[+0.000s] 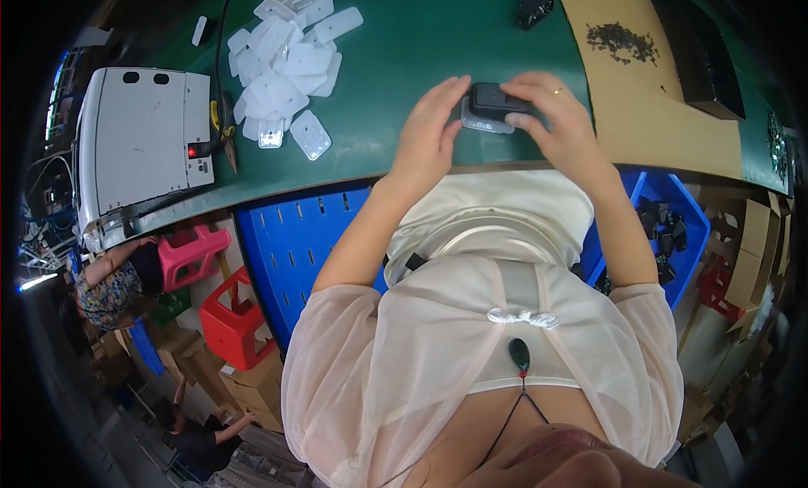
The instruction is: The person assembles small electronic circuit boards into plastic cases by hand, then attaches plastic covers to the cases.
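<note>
A small black rectangular plastic case (491,99) lies on the green-topped bench near its front edge. Under it, and sticking out toward me, is a translucent plastic piece (488,126) with rounded corners. My right hand (562,124) grips the right end of the case, thumb on the near side and fingers on the far side. My left hand (427,136) is curved at the left of the case, with thumb and fingers apart and a gap to the case. To the left, a heap of translucent white rounded plates (282,67) lies on the bench.
At the left stand a white machine (143,138) and yellow-handled pliers (225,134). On the right, cardboard (619,109) carries small dark pieces (623,42) and a black box (699,58). A black part (535,10) lies at the back; a blue bin (686,210) holds black parts.
</note>
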`<state>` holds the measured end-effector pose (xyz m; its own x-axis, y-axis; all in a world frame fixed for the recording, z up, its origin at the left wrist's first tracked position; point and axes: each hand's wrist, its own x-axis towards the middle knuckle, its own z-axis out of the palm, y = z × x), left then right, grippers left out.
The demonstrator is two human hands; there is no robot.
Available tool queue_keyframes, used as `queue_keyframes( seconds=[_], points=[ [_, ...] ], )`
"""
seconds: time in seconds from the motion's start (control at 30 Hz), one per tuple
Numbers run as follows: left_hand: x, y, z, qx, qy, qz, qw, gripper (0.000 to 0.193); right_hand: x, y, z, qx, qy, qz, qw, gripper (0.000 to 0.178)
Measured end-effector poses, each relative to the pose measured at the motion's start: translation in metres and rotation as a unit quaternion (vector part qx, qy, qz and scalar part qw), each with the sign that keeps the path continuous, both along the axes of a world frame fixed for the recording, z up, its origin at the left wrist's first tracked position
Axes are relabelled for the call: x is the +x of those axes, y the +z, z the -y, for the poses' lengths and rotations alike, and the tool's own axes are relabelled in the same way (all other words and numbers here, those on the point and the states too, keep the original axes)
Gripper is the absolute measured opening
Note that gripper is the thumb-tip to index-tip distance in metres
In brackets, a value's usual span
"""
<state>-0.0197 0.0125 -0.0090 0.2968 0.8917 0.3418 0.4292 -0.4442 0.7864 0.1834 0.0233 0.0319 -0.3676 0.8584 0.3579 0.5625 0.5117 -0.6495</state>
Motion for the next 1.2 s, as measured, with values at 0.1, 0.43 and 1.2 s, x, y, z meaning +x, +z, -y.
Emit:
queue_keyframes(
  seconds=[0.1, 0.43, 1.2],
  points=[
    [-0.002, -0.001, 0.001, 0.014, -0.018, -0.008, 1.0, 0.052, -0.006, -0.003, 0.004, 0.024, 0.017, 0.03, 0.999, 0.032],
    [-0.008, -0.005, 0.002, 0.041, -0.036, -0.055, 0.997, 0.047, -0.01, -0.01, 0.007, 0.036, 0.021, 0.07, 0.997, 0.033],
    [0.042, 0.012, -0.196, -0.125, 0.046, 0.066, 0.989, 0.03, 0.026, -0.052, 0.001, -0.005, -0.206, -0.077, 0.975, 0.014]
  ],
)
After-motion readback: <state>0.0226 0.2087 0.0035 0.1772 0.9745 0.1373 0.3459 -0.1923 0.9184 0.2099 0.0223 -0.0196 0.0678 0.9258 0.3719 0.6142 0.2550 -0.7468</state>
